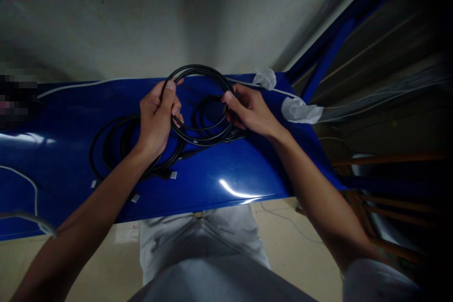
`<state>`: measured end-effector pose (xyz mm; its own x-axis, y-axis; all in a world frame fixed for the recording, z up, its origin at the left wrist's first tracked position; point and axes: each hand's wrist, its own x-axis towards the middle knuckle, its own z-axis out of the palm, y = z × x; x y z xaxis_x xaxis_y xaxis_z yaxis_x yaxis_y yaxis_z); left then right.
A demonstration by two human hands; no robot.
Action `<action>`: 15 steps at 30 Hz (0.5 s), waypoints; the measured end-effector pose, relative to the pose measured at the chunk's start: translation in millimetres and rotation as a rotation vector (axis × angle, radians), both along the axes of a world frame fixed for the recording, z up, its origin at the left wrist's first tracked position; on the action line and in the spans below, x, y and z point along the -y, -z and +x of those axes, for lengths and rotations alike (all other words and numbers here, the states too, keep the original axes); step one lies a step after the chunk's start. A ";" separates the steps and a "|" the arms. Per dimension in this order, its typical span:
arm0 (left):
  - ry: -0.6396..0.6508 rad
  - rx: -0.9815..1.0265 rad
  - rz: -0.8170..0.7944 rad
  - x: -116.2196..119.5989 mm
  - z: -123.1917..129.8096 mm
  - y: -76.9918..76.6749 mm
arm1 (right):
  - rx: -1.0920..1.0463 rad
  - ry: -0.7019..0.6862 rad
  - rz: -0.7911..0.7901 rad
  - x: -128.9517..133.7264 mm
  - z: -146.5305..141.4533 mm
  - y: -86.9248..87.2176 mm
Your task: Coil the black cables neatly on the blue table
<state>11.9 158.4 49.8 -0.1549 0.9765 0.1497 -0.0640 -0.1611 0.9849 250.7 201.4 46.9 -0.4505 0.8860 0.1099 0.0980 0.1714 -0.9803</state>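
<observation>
My left hand (155, 120) and my right hand (249, 111) hold a looped black cable (200, 139) up between them, just above the table. My left thumb and fingers close around the strands on the left side of the coil, and my right fingers pinch its right side. Below my left hand, a further tangle of black cable (120, 144) lies on the glossy blue tabletop (226, 170) and runs under the held loops. The cable's ends are hard to make out.
A thin white cable (71, 87) runs along the table's far edge, and another (21, 181) lies at the left. Crumpled white wrapping (300, 111) sits at the right corner. A concrete wall (141, 23) stands behind, with blue metal framing (325, 71) and wooden slats (385, 158) to the right.
</observation>
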 end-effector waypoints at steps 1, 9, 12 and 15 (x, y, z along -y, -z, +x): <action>-0.003 0.017 0.001 0.3 0.6 -0.5 | -0.003 -0.011 -0.017 0.4 -0.3 0.8; 0.106 -0.009 -0.037 9.7 8.6 -6.8 | -0.051 0.079 0.022 -3.9 -5.2 14.3; 0.224 -0.037 -0.022 13.8 14.4 -3.0 | -0.077 0.132 0.093 -8.9 -6.5 20.3; 0.376 -0.128 0.038 17.8 19.5 1.1 | -0.093 0.184 0.140 -13.4 -6.3 24.6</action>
